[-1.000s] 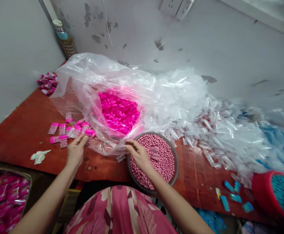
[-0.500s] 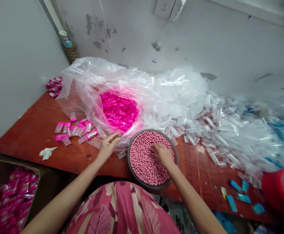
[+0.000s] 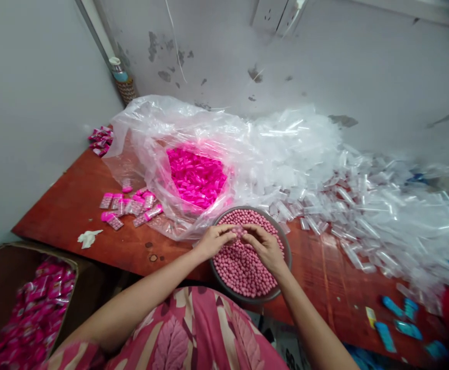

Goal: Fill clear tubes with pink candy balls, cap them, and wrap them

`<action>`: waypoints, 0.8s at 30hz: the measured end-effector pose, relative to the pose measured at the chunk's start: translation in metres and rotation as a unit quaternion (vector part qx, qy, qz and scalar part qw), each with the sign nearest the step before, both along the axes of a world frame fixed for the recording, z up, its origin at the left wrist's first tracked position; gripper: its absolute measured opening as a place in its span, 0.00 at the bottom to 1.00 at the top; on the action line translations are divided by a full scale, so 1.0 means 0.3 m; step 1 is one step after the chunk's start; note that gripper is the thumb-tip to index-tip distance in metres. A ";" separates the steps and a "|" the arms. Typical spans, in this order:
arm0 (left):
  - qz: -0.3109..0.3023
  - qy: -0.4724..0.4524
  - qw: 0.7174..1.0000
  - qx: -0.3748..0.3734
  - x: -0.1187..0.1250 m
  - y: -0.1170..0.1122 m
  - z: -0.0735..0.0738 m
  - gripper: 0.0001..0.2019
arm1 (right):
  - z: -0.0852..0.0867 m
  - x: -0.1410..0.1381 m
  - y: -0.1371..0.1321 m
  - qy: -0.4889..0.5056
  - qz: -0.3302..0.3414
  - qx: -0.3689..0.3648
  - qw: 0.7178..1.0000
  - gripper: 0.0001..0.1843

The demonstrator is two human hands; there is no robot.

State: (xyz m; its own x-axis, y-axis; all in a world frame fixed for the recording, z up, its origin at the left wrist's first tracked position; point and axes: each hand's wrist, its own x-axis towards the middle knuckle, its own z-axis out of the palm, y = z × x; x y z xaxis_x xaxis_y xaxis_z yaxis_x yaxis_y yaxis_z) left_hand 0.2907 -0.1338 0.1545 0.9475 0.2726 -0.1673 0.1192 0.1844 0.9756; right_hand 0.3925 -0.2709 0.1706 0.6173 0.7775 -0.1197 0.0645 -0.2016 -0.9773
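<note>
A dark round bowl (image 3: pixel 285 272) full of small pink balls (image 3: pixel 240 272) sits at the table's front edge. Over its far half my left hand (image 3: pixel 216 240) and my right hand (image 3: pixel 265 244) meet, their fingers pinching a small clear plastic container (image 3: pixel 239 231) between them. The container looks pinkish; how full it is I cannot make out. Just beyond the bowl lies an open clear plastic bag (image 3: pixel 151 118) with bright pink caps (image 3: pixel 197 177) inside. Left of the bag, several pink-capped containers of balls (image 3: pixel 134 204) lie in a loose group.
Many clear empty containers (image 3: pixel 348 195) are heaped along the wall at right. Several blue pieces (image 3: pixel 386 336) lie at the table's right front. At lower left stands a carton (image 3: pixel 74 272) of pink packets (image 3: pixel 43 303). A white scrap (image 3: pixel 89 238) and a bottle (image 3: pixel 120 77) are farther left.
My left hand has moved right from beside the bag to above the bowl. My right hand has come up out of the balls, and both now hold a clear container. The view has shifted slightly.
</note>
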 end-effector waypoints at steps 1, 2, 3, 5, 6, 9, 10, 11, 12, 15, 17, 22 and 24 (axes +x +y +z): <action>0.005 0.005 1.000 -0.027 -0.003 0.008 -0.003 0.16 | 0.008 0.001 0.011 -0.043 0.020 -0.008 0.999 0.10; 0.011 0.009 0.999 -0.052 -0.006 0.017 -0.008 0.16 | 0.014 0.003 0.020 -0.088 0.039 -0.018 0.995 0.09; 0.016 0.012 0.997 -0.072 -0.011 0.027 -0.013 0.16 | 0.017 0.005 0.029 -0.127 0.053 -0.030 0.990 0.09; 0.031 0.014 0.995 -0.097 -0.024 0.051 -0.026 0.16 | 0.017 0.010 0.046 -0.172 0.058 -0.053 0.982 0.08; 0.042 0.013 0.994 -0.104 -0.032 0.065 -0.033 0.16 | 0.015 0.014 0.054 -0.180 0.052 -0.062 0.980 0.08; 0.076 0.010 0.987 -0.143 -0.068 0.113 -0.051 0.15 | 0.004 0.035 0.086 -0.204 0.054 -0.102 0.972 0.10; 0.086 0.010 0.982 -0.165 -0.083 0.129 -0.055 0.15 | -0.001 0.047 0.103 -0.225 0.070 -0.124 0.964 0.10; 0.096 0.011 0.977 -0.189 -0.099 0.144 -0.057 0.15 | -0.006 0.059 0.124 -0.254 0.088 -0.148 0.952 0.11; 0.106 0.013 0.971 -0.212 -0.114 0.156 -0.059 0.16 | -0.012 0.073 0.150 -0.286 0.103 -0.168 0.938 0.12; 0.148 0.015 0.950 -0.273 -0.154 0.183 -0.059 0.15 | -0.037 0.113 0.268 -0.356 0.125 -0.178 0.909 0.14; 0.168 0.007 0.943 -0.287 -0.172 0.197 -0.058 0.15 | -0.060 0.135 0.374 -0.384 0.139 -0.171 0.896 0.13; 0.199 -0.018 0.957 -0.211 -0.200 0.254 -0.050 0.16 | -0.137 0.165 0.657 -0.437 0.179 -0.191 0.860 0.13; 0.212 -0.012 0.959 -0.187 -0.211 0.282 -0.051 0.15 | -0.169 0.163 0.753 -0.459 0.192 -0.205 0.843 0.13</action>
